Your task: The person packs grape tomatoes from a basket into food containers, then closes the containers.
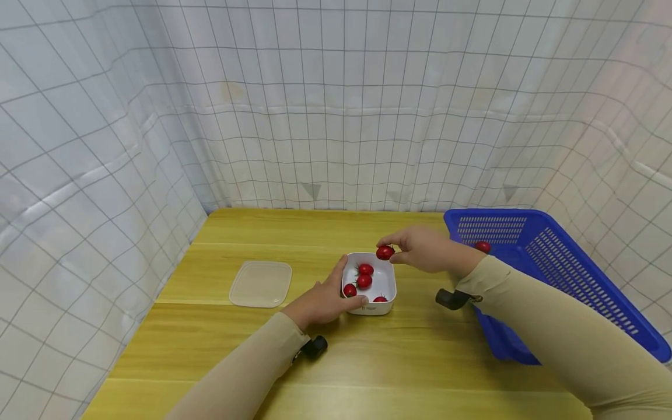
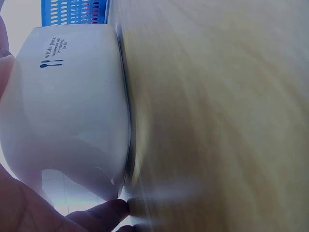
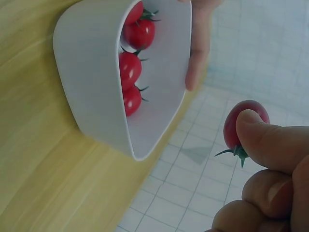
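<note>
A white square food container (image 1: 388,286) stands on the table with several cherry tomatoes (image 1: 364,282) inside, green stems on. My left hand (image 1: 326,298) grips its left side, thumb over the front rim and fingers along the far left wall. In the left wrist view, the container's wall (image 2: 77,106) bears small printed words and a cutlery mark. Above the container's far right corner, my right hand (image 1: 427,251) pinches one cherry tomato (image 1: 385,252) between thumb and finger. The right wrist view shows this tomato (image 3: 246,113) with its stem pointing down in the picture, apart from the container.
A blue plastic basket (image 1: 525,256) stands at the right under my right forearm, a red tomato (image 1: 482,247) near its far left corner. A translucent square lid (image 1: 261,283) lies flat left of the container. A grid-patterned white curtain (image 1: 336,116) closes off the table's back and sides.
</note>
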The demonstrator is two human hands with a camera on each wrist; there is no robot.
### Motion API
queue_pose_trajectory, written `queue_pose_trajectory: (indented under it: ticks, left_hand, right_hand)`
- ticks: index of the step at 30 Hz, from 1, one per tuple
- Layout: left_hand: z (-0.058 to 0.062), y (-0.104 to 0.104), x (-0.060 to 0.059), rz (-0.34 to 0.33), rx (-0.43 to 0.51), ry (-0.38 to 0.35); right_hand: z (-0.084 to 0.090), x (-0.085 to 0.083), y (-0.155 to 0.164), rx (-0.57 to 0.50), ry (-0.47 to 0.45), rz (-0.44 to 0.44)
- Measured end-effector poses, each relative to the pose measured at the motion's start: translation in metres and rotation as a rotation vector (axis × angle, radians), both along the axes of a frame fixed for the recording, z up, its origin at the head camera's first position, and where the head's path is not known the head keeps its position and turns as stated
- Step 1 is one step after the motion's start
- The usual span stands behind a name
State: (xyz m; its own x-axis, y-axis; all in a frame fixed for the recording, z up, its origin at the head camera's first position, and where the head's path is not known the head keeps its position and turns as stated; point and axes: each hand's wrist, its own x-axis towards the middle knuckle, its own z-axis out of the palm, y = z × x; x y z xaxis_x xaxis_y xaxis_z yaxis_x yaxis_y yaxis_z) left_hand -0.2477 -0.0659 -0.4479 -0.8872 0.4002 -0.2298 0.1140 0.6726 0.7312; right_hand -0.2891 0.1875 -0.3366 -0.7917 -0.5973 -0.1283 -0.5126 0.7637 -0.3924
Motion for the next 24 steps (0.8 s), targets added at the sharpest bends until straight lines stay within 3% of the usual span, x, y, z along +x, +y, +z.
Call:
queue_pose_trajectory:
  ticks: [15, 24]
  left_hand:
    - [0.0, 0.0, 0.0, 0.0, -0.002, -0.003]
    - [0.0, 0.0, -0.001, 0.0, -0.018, -0.003]
  right_hand:
    - [-0.007, 0.007, -0.012, 0.016, -0.065, 0.047]
    - [-0.008, 0.008, -0.014, 0.038, -0.056, 0.05]
